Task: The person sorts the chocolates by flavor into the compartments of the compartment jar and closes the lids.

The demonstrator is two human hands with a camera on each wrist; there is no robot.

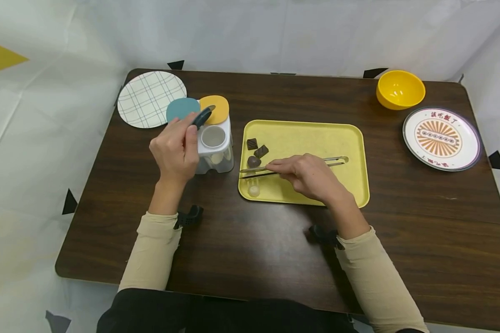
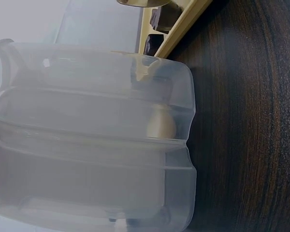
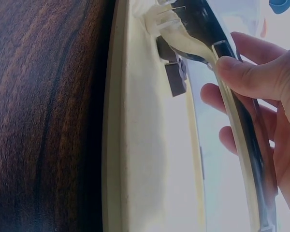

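Note:
My left hand pinches a dark blue-grey lid, tilted on edge, above a clear container with a white top. One round opening in that top is uncovered; a teal lid and a yellow lid cover other parts. A pale ball lies inside the container. Over the yellow tray, my right hand holds metal tongs with fork-like ends. Close to those ends is a whitish ball. Beside it on the tray are a dark round chocolate and two square chocolates.
A white checked plate stands at the back left, behind the container. To the far right are a yellow bowl and a patterned plate. All stand on a dark wooden table.

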